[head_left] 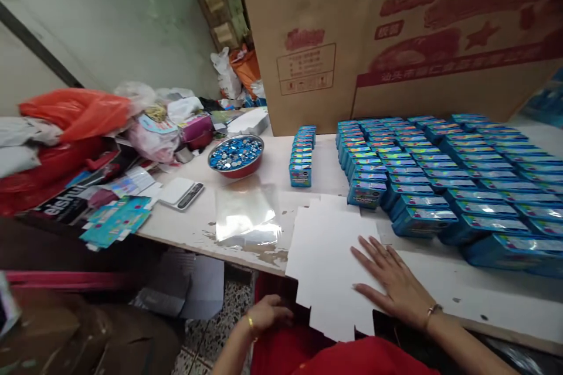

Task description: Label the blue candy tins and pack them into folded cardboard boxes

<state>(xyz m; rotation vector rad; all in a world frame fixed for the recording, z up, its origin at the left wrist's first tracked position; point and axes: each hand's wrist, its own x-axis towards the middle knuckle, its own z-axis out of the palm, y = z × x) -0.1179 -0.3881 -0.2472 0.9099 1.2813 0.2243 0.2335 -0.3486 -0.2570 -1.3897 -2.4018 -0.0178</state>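
Observation:
My right hand lies flat with spread fingers on the right part of a white die-cut card blank, a flat box sheet with notched edges. The blank overhangs the table's front edge toward my red clothing. Below that edge, left of the blank, my left hand hangs near my lap. Its fingers are loosely bent and apart, with nothing visible in them. Left of the blank, clear plastic sheets lie on the table. Just beyond the blank stands a short row of small blue boxes.
Rows of blue boxes fill the table's right side before a large cardboard carton. Toward the left are a red-rimmed bowl of small blue-and-silver pieces, a flat scale, turquoise flattened boxes and plastic bags.

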